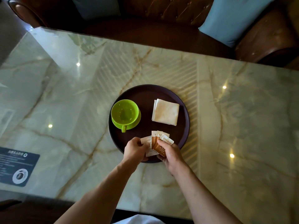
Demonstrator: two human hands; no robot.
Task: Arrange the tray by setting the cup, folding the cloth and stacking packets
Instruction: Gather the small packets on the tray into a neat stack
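Note:
A round dark brown tray [145,92] lies on the marble table. On its left a green cup [124,112] stands upright on a green saucer [136,121], handle toward me. A white cloth [165,112] lies folded into a square on the tray's right. At the tray's near edge, several brown and white packets [159,143] are fanned out between both hands. My right hand [170,155] pinches the brown packets from the right. My left hand [135,149] holds a pale packet [148,143] at the left of the fan.
The glossy marble table [226,118] stretches wide on both sides of the tray. A dark printed card [16,165] lies at the near left. A brown leather sofa [161,16] with a light blue cushion [234,18] runs along the far edge.

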